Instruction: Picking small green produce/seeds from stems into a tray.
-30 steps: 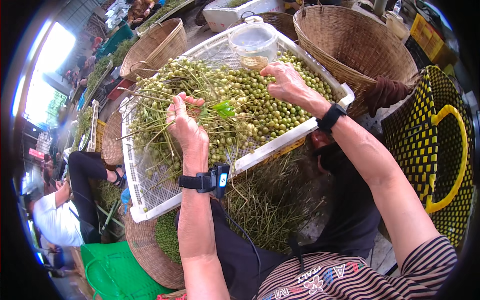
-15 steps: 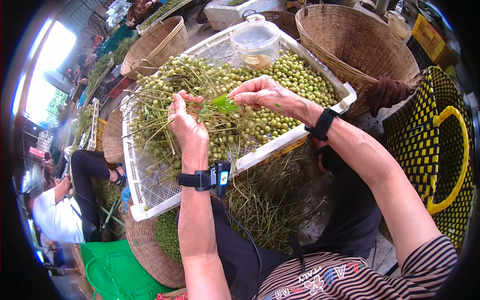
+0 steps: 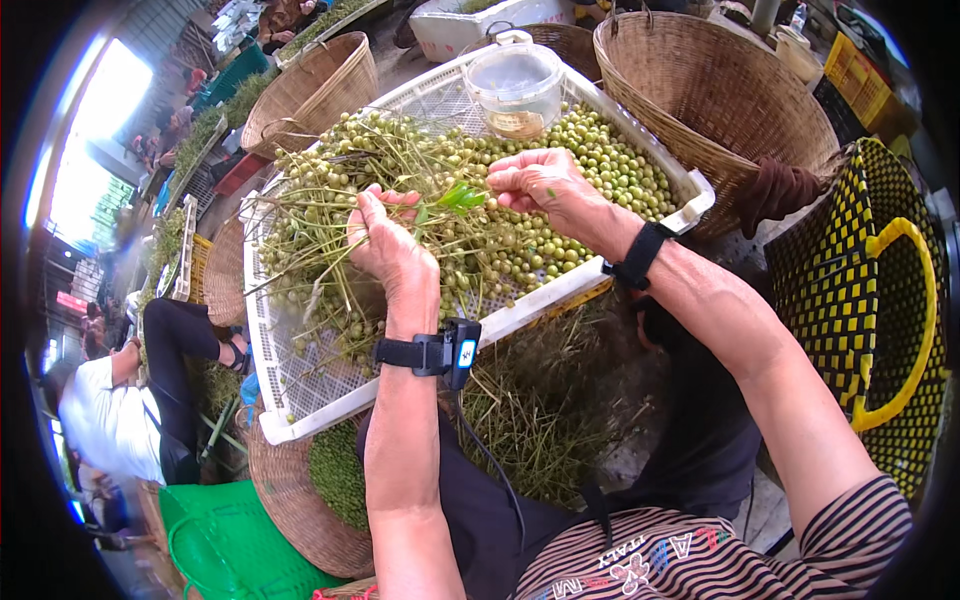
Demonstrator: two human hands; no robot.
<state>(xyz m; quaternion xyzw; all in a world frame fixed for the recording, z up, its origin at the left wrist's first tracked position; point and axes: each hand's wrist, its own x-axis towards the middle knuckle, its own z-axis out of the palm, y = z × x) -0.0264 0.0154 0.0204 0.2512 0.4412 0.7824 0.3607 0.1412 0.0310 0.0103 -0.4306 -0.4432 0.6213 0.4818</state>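
A white mesh tray (image 3: pixel 340 412) lies in front of me, its left part heaped with round green fruits on thin stems (image 3: pixel 350 160) and its right part covered with loose green fruits (image 3: pixel 625 165). Over the heap, my left hand (image 3: pixel 392 240) is closed on a thin sprig whose bright green leaf (image 3: pixel 462 197) points toward my other hand. My right hand (image 3: pixel 548 188) is pinched just right of that leaf, above the loose fruits. Whatever its fingertips hold, if anything, is hidden. A clear plastic tub (image 3: pixel 515 88) stands at the tray's far side.
Large wicker baskets (image 3: pixel 700 90) stand beyond the tray, and a black-and-yellow woven bag (image 3: pixel 830 290) is at the right. Stripped stems (image 3: pixel 530 420) litter the ground below. At lower left are a green bag (image 3: pixel 240 545) and a basket of small green fruits (image 3: pixel 337 470). Another person (image 3: pixel 110 410) sits at left.
My left hand has shifted right and slightly down with the leafy sprig. My right hand has moved a little to the right, still pinched.
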